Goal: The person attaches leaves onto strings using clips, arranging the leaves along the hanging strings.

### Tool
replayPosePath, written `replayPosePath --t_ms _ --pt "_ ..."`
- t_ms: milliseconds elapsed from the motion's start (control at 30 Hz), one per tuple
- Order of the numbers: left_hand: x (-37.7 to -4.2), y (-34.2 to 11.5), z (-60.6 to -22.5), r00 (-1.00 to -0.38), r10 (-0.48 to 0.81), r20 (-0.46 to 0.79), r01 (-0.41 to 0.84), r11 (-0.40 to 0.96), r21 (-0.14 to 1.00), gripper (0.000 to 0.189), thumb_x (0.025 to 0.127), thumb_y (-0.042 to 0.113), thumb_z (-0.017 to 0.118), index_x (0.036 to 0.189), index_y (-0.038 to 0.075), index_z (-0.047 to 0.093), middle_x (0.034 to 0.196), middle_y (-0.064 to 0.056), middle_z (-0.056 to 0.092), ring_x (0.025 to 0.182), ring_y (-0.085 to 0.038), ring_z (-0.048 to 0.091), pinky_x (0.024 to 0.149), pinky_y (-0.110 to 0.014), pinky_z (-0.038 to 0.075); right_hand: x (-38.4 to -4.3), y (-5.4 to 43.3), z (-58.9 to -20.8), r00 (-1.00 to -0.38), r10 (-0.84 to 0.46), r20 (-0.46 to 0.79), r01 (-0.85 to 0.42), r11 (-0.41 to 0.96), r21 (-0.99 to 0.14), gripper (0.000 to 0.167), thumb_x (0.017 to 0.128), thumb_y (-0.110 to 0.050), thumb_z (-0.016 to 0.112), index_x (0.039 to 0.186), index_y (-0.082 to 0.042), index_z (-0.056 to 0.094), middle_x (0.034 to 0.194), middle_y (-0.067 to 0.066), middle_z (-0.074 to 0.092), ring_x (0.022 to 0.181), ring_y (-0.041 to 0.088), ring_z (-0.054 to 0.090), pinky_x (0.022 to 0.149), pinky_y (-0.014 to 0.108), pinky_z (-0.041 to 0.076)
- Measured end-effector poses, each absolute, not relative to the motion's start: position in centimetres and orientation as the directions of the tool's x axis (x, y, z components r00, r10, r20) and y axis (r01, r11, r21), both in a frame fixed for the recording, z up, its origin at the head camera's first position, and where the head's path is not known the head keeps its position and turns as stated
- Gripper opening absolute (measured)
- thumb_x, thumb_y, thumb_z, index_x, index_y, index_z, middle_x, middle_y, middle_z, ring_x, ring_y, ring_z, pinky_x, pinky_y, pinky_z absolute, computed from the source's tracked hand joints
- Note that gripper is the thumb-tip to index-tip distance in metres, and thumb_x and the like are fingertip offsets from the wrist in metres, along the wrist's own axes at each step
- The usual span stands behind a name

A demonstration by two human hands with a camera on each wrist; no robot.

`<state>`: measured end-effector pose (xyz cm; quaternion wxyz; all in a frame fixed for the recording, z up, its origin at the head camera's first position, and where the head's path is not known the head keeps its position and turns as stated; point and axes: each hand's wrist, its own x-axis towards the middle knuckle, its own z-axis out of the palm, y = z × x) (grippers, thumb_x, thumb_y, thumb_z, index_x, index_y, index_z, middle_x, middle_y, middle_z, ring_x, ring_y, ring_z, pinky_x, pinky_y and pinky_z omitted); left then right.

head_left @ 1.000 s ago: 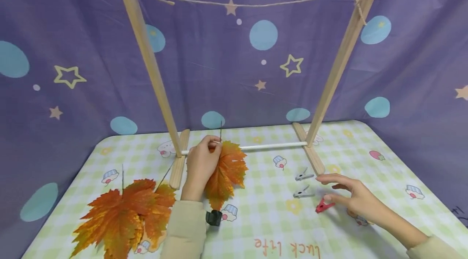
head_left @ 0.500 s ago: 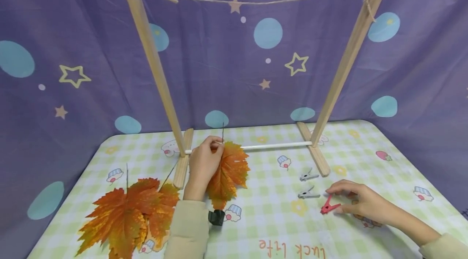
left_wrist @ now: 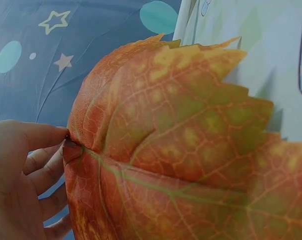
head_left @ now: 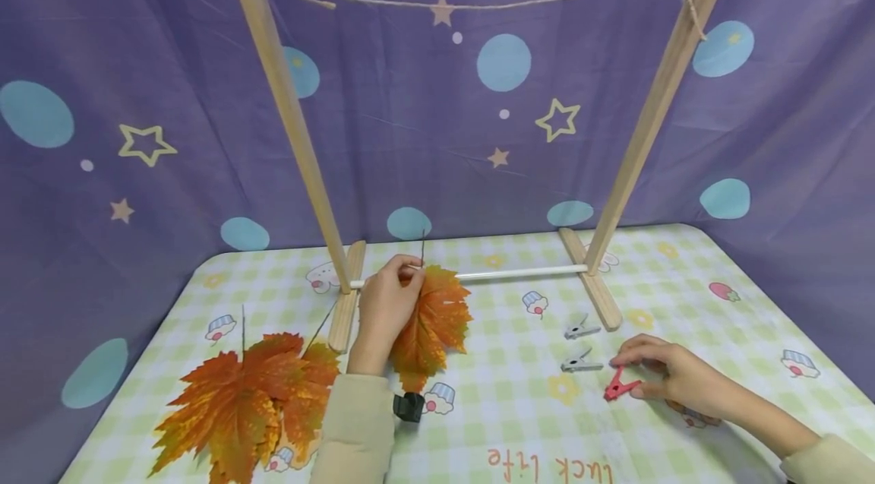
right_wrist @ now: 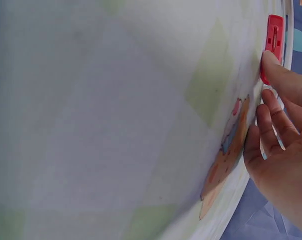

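My left hand (head_left: 388,300) pinches an orange-green artificial maple leaf (head_left: 437,324) at the base of its stem, near the white crossbar. The left wrist view shows thumb and finger meeting where the leaf (left_wrist: 180,150) joins its stem. At the right, my right hand (head_left: 673,374) pinches a red clothespin (head_left: 618,387) by its handle ends, low over the tablecloth. In the right wrist view the thumb lies on the red clothespin (right_wrist: 274,40). Two grey clothespins (head_left: 581,329) lie just left of that hand, one behind the other.
A wooden frame (head_left: 294,127) stands at the back, with twine (head_left: 478,7) tied slackly between its post tops and a white rod (head_left: 519,273) low down. More maple leaves (head_left: 232,400) lie overlapping at the front left. A purple curtain (head_left: 410,112) hangs behind the table.
My right hand has come down onto the red clothespin and taken its handles between thumb and fingers. The left hand keeps its pinch on the leaf. The head view has shifted slightly.
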<state>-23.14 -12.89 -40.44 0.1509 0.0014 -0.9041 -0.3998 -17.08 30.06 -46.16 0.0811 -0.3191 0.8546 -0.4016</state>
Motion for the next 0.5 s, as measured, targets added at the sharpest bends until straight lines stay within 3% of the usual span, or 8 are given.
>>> replayPosePath --t_ms 300,500 --pt "-22.6 -12.0 -39.4 -0.933 -0.185 0.31 0.107 0.679 0.727 0.016 0.095 0.026 0.066 0.108 0.02 0.072 0.093 0.005 0.074 0.086 -0.022 0.068 0.077 -0.044 0.048 -17.0 30.0 -45.5 -0.82 -0.569 0.063 -0.426 0.532 -0.732 0.033 0.085 -0.017 0.077 0.116 -0.008 0.07 0.118 0.002 0.064 0.107 -0.01 0.05 0.08 0.02 0.05" --pt "-22.2 -11.8 -38.8 -0.903 -0.248 0.35 0.108 0.66 0.744 0.015 0.095 0.029 0.067 0.106 0.02 0.073 0.09 0.006 0.074 0.079 -0.021 0.067 0.073 -0.042 0.047 -16.9 29.5 -45.2 -0.82 -0.572 0.041 -0.41 0.534 -0.739 0.028 0.09 -0.019 0.073 0.115 -0.01 0.067 0.112 0.002 0.063 0.098 -0.002 0.054 0.076 0.023 0.05"
